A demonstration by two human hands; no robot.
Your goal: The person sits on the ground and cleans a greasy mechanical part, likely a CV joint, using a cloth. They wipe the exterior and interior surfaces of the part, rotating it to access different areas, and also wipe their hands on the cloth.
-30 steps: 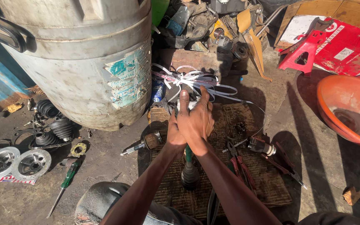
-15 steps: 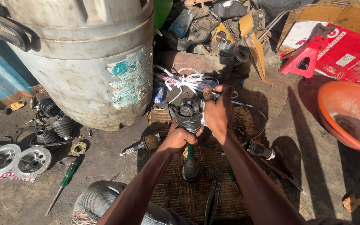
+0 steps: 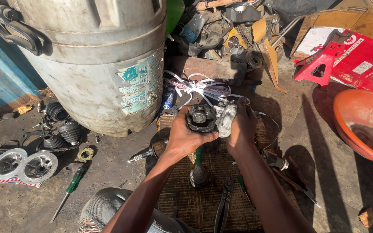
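My left hand (image 3: 185,137) grips a dark, greasy round joint (image 3: 201,117) on the upper end of a green shaft (image 3: 198,156). The shaft stands upright on a brown woven mat (image 3: 203,203), with a black rubber boot (image 3: 199,176) at its foot. My right hand (image 3: 241,127) presses a dirty whitish rag (image 3: 226,117) against the right side of the joint. Both hands are held close together over the middle of the mat.
A big grey drum (image 3: 96,64) stands at the left. Rubber boots (image 3: 61,129), two metal discs (image 3: 22,165) and a green screwdriver (image 3: 71,190) lie left. Pliers (image 3: 224,203) rest on the mat. White straps (image 3: 195,86), scrap parts, an orange basin (image 3: 363,125), red parts at right.
My hands have parted from a clasp over the joint's top. The left now holds the joint from the side, its face is uncovered, and the right holds the rag beside it.
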